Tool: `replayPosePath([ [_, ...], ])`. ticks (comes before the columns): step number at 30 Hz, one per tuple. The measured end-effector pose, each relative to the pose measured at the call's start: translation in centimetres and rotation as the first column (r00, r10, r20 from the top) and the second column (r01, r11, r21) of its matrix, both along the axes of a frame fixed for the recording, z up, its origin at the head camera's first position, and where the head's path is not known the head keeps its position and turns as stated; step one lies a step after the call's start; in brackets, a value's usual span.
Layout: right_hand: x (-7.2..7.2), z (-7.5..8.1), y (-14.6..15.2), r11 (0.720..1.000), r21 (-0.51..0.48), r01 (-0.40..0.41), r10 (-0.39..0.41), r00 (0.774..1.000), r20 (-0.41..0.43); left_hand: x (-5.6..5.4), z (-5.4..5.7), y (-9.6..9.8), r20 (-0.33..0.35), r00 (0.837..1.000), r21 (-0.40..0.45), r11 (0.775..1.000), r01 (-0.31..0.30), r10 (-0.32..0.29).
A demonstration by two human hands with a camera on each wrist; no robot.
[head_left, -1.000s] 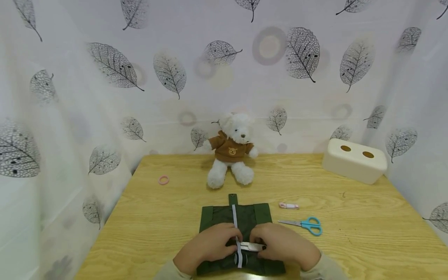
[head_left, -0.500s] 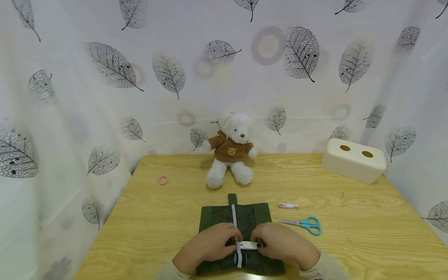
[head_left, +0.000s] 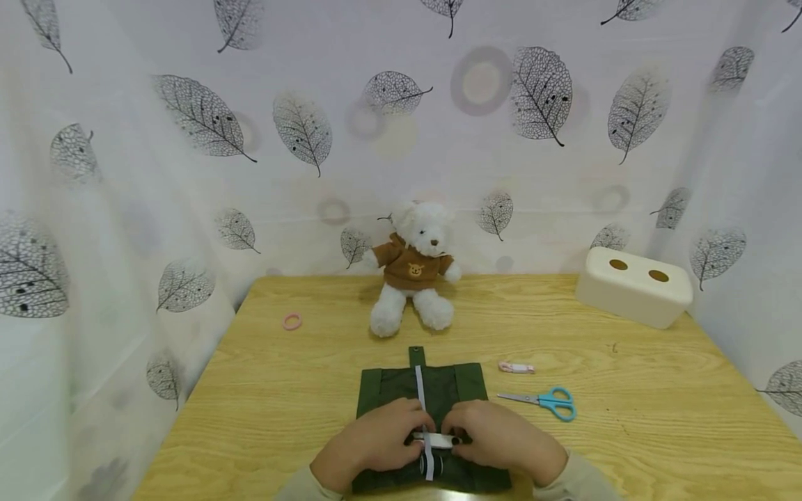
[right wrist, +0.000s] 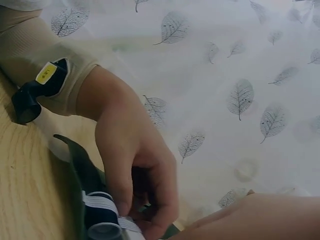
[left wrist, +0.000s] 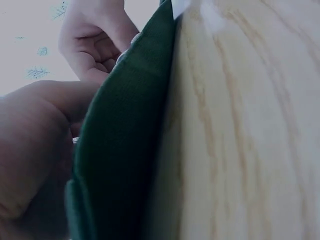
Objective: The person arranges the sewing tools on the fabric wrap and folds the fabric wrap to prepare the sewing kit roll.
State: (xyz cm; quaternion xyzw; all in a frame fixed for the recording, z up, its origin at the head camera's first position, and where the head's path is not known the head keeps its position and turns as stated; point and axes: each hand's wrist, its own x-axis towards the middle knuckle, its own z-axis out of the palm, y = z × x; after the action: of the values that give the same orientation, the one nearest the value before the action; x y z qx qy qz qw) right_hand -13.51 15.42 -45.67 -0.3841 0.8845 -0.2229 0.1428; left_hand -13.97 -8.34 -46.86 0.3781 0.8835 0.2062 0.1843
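Note:
A dark green fabric roll-up pouch point(head_left: 441, 386) lies unfolded on the table, with a white elastic band point(head_left: 420, 384) running down its middle. My left hand point(head_left: 385, 435) pinches the elastic band from the left side. From the right, my right hand point(head_left: 501, 437) holds the dark-tipped end of a small white tool point(head_left: 443, 441), whose exact kind is unclear. The tool passes under the band, its far end near my left fingers. Just below, a dark thread spool point(right wrist: 104, 227) sits under the band. Green fabric hides most of the work in the left wrist view.
Blue-handled scissors point(head_left: 554, 403) and a small pink-and-white item point(head_left: 516, 367) lie right of the pouch. A white teddy bear point(head_left: 413, 271) sits behind it. Further out are a pink ring point(head_left: 292, 321) at left and a cream box with two holes point(head_left: 633, 289) at right.
My right hand has moved left with the white tool, which now reaches through to the left side of the elastic band. My left hand stays almost in place.

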Motion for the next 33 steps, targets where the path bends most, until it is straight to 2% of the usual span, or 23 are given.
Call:
replayPosePath([
  [4,-0.6,0.1,1.1,1.000,-0.014,0.028,-0.028,1.000,-0.003,-0.1,0.1,-0.1,0.014,1.000,-0.011,1.000,0.002,-0.002],
  [9,-1.5,0.8,3.6,0.993,-0.044,0.109,-0.110,0.994,-0.025,-0.7,0.1,0.2,-0.051,0.999,-0.018,1.000,0.010,-0.010],
  [12,-1.8,1.5,4.9,0.988,-0.067,0.142,-0.146,0.988,-0.053,-1.1,0.2,0.4,-0.045,0.999,-0.029,1.000,0.004,-0.005],
  [15,-2.3,2.0,6.2,0.980,-0.069,0.188,-0.189,0.982,-0.009,-1.5,0.3,0.4,-0.007,1.000,-0.049,0.999,-0.007,0.007],
  [19,-2.9,2.6,8.7,0.952,-0.020,0.305,-0.304,0.951,0.062,-1.9,0.3,0.3,0.010,1.000,-0.062,0.998,-0.012,0.012],
  [23,-3.6,2.6,11.3,0.909,0.045,0.414,-0.416,0.908,0.051,-2.1,0.2,0.2,-0.006,1.000,-0.064,0.998,-0.025,0.024],
  [26,-4.1,2.1,12.7,0.892,0.060,0.448,-0.451,0.891,0.057,-2.3,0.1,0.1,-0.004,0.999,-0.061,0.997,-0.040,0.040],
  [33,-4.9,0.8,14.5,0.877,0.076,0.475,-0.480,0.872,0.095,-2.4,-0.2,0.0,0.000,0.998,-0.051,0.997,-0.055,0.055],
])
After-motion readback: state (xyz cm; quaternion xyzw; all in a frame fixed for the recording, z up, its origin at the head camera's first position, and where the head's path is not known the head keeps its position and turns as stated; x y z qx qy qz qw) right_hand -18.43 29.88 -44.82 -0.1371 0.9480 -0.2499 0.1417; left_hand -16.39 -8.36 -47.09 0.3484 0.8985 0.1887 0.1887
